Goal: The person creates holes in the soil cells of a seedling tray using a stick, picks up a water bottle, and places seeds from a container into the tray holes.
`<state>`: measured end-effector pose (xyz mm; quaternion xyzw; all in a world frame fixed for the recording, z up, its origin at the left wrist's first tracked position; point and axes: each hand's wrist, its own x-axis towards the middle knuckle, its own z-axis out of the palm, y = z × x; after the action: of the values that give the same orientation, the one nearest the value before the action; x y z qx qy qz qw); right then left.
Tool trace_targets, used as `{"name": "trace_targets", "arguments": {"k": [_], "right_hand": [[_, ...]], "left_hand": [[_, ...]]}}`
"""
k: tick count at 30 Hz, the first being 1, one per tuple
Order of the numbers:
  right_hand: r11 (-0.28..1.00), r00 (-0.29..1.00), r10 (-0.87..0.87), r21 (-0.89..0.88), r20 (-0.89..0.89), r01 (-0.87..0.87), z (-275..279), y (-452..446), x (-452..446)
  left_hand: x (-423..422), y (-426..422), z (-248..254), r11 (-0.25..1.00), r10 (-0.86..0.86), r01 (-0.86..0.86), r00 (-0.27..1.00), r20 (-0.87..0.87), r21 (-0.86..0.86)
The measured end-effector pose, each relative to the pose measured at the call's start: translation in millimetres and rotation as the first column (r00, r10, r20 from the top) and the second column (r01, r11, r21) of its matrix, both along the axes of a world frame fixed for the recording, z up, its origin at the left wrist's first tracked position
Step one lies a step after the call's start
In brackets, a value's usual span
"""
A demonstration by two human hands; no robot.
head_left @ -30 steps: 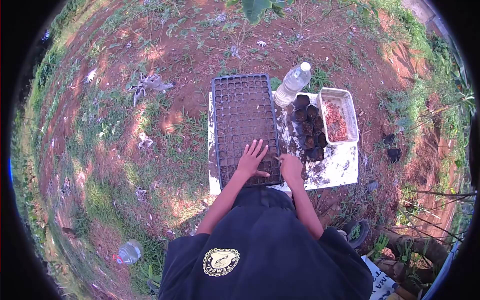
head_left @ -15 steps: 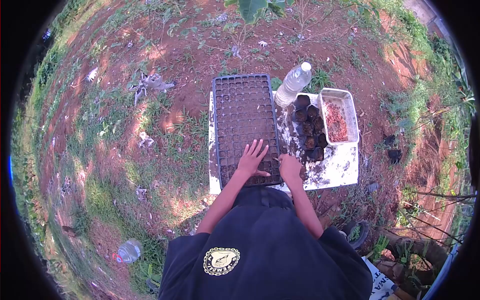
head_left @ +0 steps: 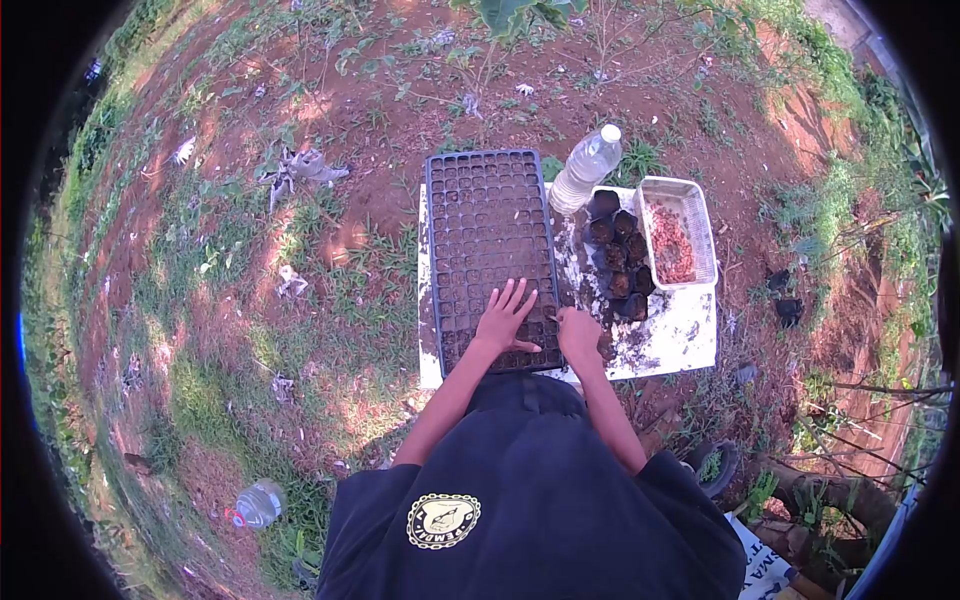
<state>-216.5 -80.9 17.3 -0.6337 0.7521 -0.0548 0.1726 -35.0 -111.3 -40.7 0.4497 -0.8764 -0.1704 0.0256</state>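
A black seedling tray (head_left: pixel 490 215) with many small soil-filled cells lies on a white board. My left hand (head_left: pixel 504 322) rests on the lower part of the tray, palm down and fingers spread. At the tray's right edge is my right hand (head_left: pixel 578 335), its fingers curled in and a fingertip or small tip pointing left toward a cell. Whatever it may pinch is too small to make out. To the right of that hand stand several black pots of soil (head_left: pixel 620 255).
A clear plastic bottle (head_left: pixel 587 170) with a white cap stands behind the pots. A white basket (head_left: pixel 712 240) of reddish seeds sits at the board's right. The white board (head_left: pixel 680 330) is smeared with soil. Another plastic bottle (head_left: pixel 260 503) lies on the grass at lower left.
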Motion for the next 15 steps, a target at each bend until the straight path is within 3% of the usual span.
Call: {"name": "trace_targets", "arguments": {"k": [8,15], "right_hand": [[0.992,0.999,0.017,-0.128,0.052,-0.010,15,5,4],[0.997,0.999,0.032,-0.065,-0.016,-0.033,-2,1,1]], "left_hand": [[2,1,-3,1.000,0.005,-0.005,0.999,-0.042,-0.002],[2,-1,-5,1.000,0.004,-0.005,0.999,-0.047,-0.022]]}}
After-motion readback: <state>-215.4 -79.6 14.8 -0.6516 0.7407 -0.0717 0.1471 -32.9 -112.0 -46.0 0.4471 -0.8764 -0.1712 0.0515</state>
